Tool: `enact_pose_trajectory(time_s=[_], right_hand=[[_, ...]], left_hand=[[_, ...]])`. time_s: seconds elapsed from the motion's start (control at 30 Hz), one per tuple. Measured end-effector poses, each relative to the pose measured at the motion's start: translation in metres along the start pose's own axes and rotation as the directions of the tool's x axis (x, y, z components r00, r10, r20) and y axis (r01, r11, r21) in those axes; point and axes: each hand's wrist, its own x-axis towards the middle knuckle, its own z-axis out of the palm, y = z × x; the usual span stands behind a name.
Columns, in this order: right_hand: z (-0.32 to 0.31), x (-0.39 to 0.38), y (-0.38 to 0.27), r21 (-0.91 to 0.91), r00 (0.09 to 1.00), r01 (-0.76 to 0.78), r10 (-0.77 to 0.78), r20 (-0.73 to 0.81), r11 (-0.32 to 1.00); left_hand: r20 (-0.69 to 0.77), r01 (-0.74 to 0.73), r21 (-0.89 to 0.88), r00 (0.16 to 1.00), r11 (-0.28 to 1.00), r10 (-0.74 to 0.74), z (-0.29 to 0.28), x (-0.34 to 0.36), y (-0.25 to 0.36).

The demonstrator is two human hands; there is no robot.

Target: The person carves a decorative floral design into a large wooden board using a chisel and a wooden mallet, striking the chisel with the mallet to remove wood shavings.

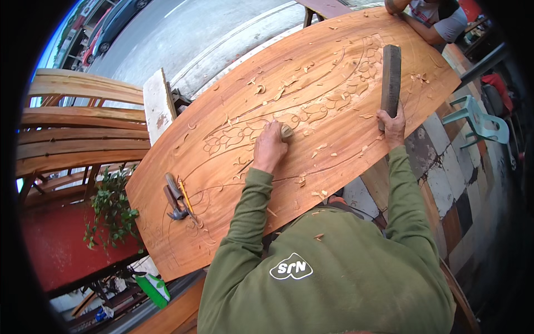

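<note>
A large wooden panel [334, 150] with carved floral outlines and scattered shavings spreads in front of me. My left hand [269, 143] is closed on the round-ended wooden handle of a tool [287, 131], likely a chisel, over the carved flowers; its blade is hidden. My right hand [392, 123] grips the lower end of a long dark wooden block [391, 72], near the panel's right part. Toward the panel's left end lie a hammer [177, 214] and some slim tools [186, 196], one yellow.
Another person [445, 22] leans on the panel's far right. Slatted wooden furniture [83, 145], a plant [111, 211] and a red surface [61, 250] are at left. A plastic chair [478, 119] stands on the tiled floor [456, 206] at right; a street with cars lies beyond.
</note>
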Motion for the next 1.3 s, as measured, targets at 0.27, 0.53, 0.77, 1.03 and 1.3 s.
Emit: enact_pose_trajectory(time_s=[0.27, 0.53, 0.77, 1.03, 1.3], right_hand=[[0.018, -0.019, -0.005, -0.005, 0.929, -0.006, 0.004, -0.371, 1.000], [0.025, -0.012, -0.008, 0.051, 0.940, -0.012, 0.029, -0.340, 0.999], [0.018, -0.015, -0.003, 0.101, 0.936, -0.007, 0.042, -0.349, 0.995], [0.018, -0.014, -0.008, 0.078, 0.942, 0.012, 0.015, -0.337, 0.997], [0.012, -0.017, -0.010, 0.049, 0.941, 0.001, 0.016, -0.339, 0.999]], left_hand=[[0.220, -0.049, -0.286, 0.969, 0.957, 0.115, -0.043, 0.004, 0.032], [-0.001, -0.334, 0.061, 0.942, 0.941, 0.334, 0.007, 0.104, 0.004], [0.261, -0.379, -0.008, 0.892, 0.925, 0.368, 0.006, 0.026, 0.018], [0.290, -0.353, 0.008, 0.896, 0.936, 0.336, -0.005, -0.068, 0.026], [0.383, -0.326, -0.076, 0.863, 0.942, 0.329, -0.009, -0.154, 0.066]])
